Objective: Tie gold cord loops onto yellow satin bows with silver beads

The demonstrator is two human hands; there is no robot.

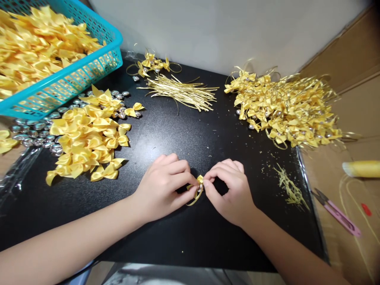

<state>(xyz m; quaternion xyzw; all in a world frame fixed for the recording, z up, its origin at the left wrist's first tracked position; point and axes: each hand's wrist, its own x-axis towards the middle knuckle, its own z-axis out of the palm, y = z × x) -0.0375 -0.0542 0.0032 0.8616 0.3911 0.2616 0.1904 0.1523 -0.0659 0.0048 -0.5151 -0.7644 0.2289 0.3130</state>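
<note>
Low over the black tabletop, my left hand (172, 184) and my right hand (228, 188) pinch a small yellow ribbon bow (200, 179) between them. A silver bead shows at the bow, and a loop of gold cord (194, 201) hangs from it toward me. Thumb and forefinger are closed on each side; the fingertips partly cover the bow. Left of my left hand lies a pile of loose yellow bows (86, 138). Silver beads (35, 132) are scattered beside and behind that pile. Beyond my hands rests a bundle of cut gold cords (184, 93).
A turquoise basket (97, 65) full of yellow bows stands at the back left. Finished-looking bows with cord loops (285, 107) are heaped at the right. Cord scraps (291, 188) lie near the right edge, with pink-handled thread snips (338, 213) beyond. A pale wall rises behind.
</note>
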